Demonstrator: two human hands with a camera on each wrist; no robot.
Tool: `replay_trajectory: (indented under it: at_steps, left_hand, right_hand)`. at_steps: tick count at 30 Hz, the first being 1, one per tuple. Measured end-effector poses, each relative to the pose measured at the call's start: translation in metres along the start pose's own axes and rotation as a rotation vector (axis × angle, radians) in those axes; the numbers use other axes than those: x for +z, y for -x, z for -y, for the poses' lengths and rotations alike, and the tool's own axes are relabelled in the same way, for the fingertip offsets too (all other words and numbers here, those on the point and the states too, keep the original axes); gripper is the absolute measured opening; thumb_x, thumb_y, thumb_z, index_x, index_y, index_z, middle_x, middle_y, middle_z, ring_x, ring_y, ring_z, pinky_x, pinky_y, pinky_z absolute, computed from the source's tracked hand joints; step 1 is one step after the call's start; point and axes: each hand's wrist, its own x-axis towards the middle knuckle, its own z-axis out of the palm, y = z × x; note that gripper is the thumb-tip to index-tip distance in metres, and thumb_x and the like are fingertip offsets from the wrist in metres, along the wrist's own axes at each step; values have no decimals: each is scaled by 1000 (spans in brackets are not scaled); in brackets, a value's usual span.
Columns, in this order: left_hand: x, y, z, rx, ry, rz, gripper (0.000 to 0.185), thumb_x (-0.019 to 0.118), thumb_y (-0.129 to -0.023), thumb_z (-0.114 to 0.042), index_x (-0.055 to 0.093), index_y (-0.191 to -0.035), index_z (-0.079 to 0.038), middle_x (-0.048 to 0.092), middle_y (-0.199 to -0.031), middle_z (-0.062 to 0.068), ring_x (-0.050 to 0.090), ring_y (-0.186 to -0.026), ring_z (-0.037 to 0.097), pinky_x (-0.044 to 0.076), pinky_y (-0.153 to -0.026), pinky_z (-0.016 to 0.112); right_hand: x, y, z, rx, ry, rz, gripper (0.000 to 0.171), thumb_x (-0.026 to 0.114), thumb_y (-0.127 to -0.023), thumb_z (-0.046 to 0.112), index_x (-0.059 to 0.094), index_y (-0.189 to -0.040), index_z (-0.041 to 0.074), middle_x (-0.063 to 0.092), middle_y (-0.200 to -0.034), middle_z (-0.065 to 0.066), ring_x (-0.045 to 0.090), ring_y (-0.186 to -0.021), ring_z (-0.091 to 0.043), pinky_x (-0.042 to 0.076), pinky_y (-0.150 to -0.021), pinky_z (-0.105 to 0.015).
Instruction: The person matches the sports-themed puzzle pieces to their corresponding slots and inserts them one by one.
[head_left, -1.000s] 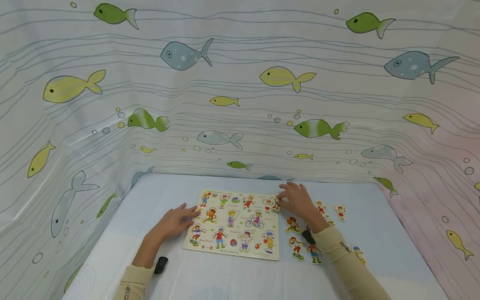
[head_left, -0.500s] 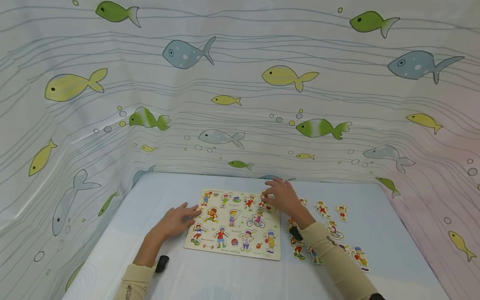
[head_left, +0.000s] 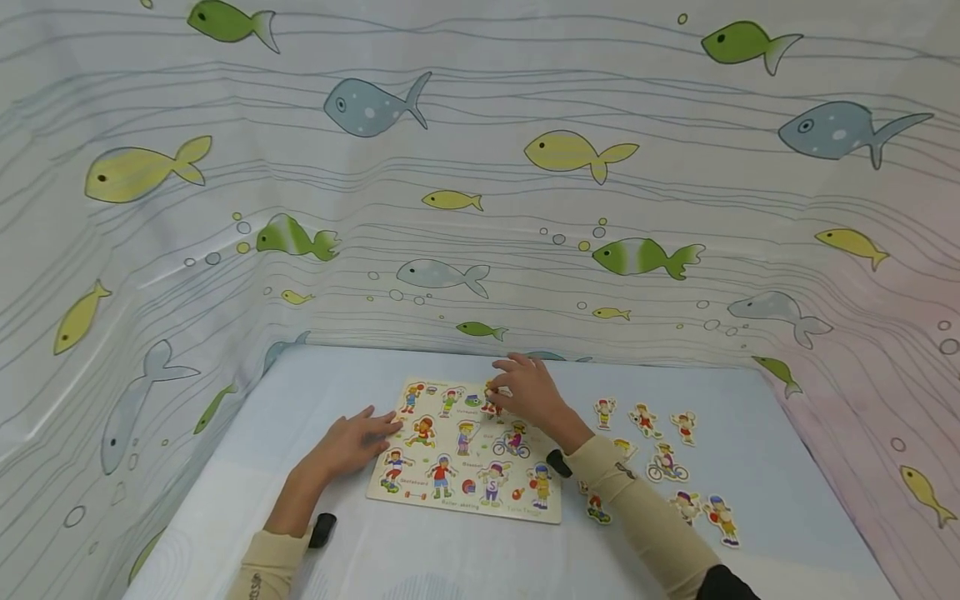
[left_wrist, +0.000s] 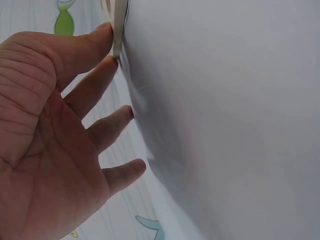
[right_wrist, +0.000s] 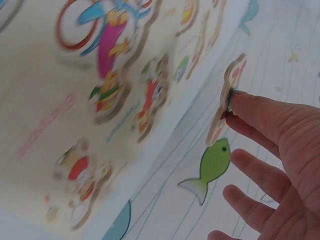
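Fish-printed sheeting (head_left: 450, 233) is hung behind the sports puzzle board (head_left: 442, 448), touched (presumably to be steadied) at its left edge by the left hand (head_left: 349, 442), fingers extended, while a figure piece (right_wrist: 226, 97) is pinched over the board's far side by the right hand (head_left: 531, 393).

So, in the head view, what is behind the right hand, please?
The puzzle board is behind the right hand: the cyclist picture below shows, but the upper right corner is covered, so that part cannot be seen.
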Motion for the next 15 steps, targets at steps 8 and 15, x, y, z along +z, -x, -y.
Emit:
replay_trajectory:
  at_steps: [8,15]
  left_hand:
    - [0,0,1,13,-5,1,38,69,-92,-16,66,-130,-13,53,-143,9,35,-136,50,17,-100,79]
    - [0,0,1,3,-20,-1,39,70,-91,-17,66,-130,-14,54,-143,8,37,-135,49,18,-100,79]
  right_hand:
    - [9,-19,23,-3,-10,21,18,68,-94,38,79,-101,27,59,-137,-1,40,-138,-28,29,-111,-58]
    - [14,-29,34,-15,-35,16,17,69,-93,38,79,-101,26,59,-137,-1,41,-137,-27,29,-111,-58]
